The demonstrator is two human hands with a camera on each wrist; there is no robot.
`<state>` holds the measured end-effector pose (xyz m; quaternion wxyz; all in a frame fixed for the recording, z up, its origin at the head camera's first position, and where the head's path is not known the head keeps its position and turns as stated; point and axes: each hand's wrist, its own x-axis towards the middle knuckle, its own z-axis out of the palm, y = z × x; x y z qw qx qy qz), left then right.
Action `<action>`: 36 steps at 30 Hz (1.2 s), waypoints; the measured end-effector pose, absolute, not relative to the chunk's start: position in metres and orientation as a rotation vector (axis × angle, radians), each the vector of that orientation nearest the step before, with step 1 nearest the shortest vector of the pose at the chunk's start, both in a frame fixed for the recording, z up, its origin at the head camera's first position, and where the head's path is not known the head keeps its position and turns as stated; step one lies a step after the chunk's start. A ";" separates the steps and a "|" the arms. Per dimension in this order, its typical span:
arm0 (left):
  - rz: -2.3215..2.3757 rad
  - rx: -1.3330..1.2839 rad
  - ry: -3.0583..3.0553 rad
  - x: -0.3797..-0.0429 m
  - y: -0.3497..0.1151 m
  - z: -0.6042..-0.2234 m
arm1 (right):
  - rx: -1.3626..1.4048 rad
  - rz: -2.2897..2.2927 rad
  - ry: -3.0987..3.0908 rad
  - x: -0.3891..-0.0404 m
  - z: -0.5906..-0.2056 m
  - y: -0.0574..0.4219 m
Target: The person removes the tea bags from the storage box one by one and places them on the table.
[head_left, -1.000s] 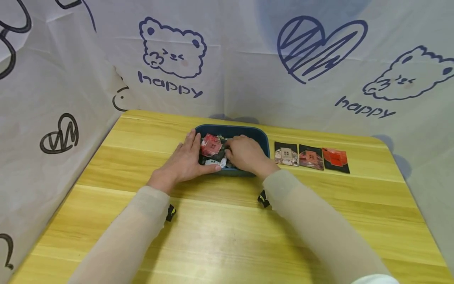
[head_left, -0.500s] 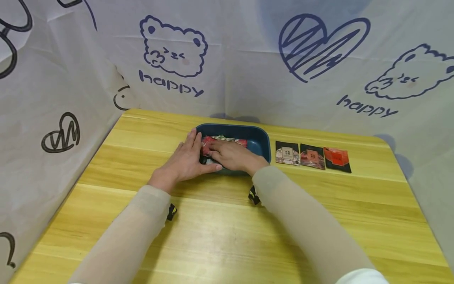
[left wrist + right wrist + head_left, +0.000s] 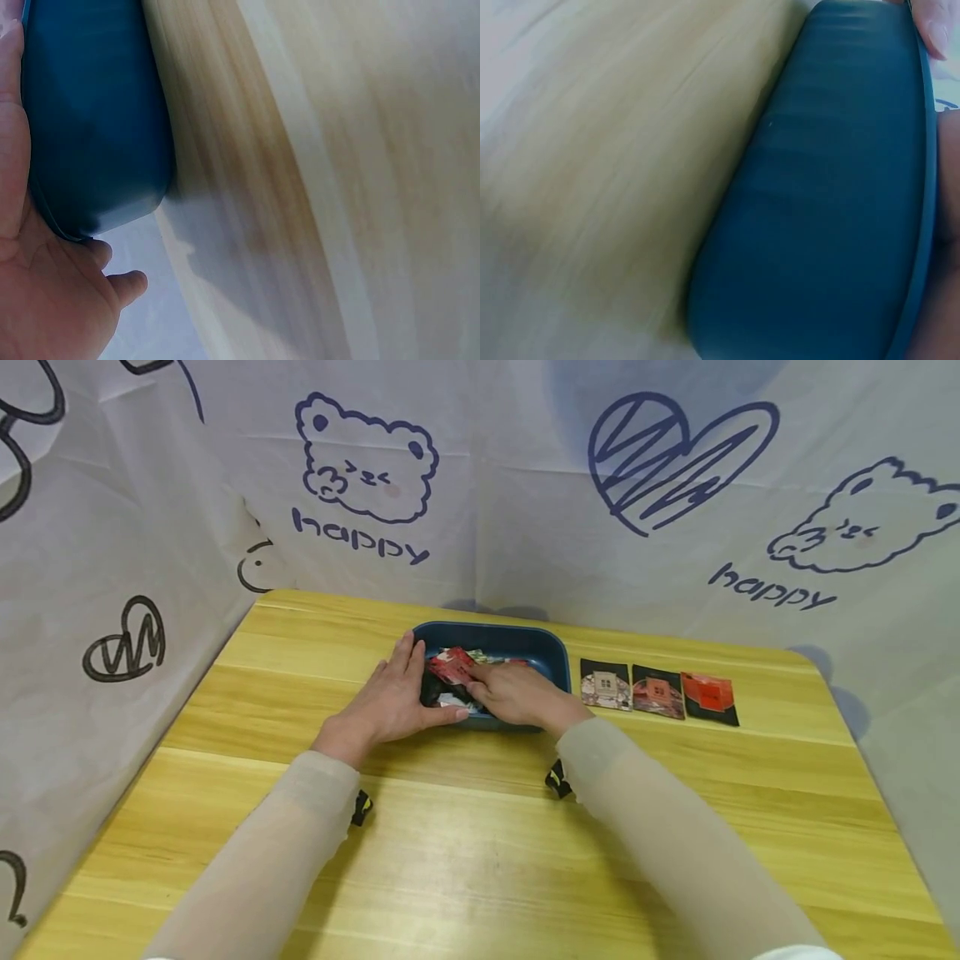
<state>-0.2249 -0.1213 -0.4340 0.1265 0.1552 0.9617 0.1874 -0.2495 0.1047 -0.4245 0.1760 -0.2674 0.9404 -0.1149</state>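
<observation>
Free table (image 3: 465, 843) between sleeves (image 3: 273, 860), bin (image 3: 517, 642) beyond

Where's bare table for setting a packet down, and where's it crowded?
Free: the table between the left sleeve and right sleeve, in front of the bin; right of the packet row; left of the left hand. Crowded: inside the bin, where the right hand holds a red packet among others; and the narrow bin-to-row gap.

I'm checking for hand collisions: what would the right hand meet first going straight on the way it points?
Past the red packet, which the right hand seems to pinch, probably the left wall of the blue bin, though depth is unclear.
</observation>
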 end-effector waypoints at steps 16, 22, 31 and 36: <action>0.552 0.456 2.791 -0.225 -0.118 -0.434 | -0.415 -0.477 2.901 -0.255 -0.433 0.096; 0.556 0.457 2.801 -0.225 -0.118 -0.432 | -0.212 -0.591 2.943 -0.254 -0.431 0.096; 0.534 0.436 2.800 -0.225 -0.119 -0.432 | -0.173 -0.327 2.962 -0.246 -0.417 0.112; 0.539 0.421 2.792 -0.224 -0.121 -0.433 | -0.246 -0.175 2.903 -0.242 -0.407 0.118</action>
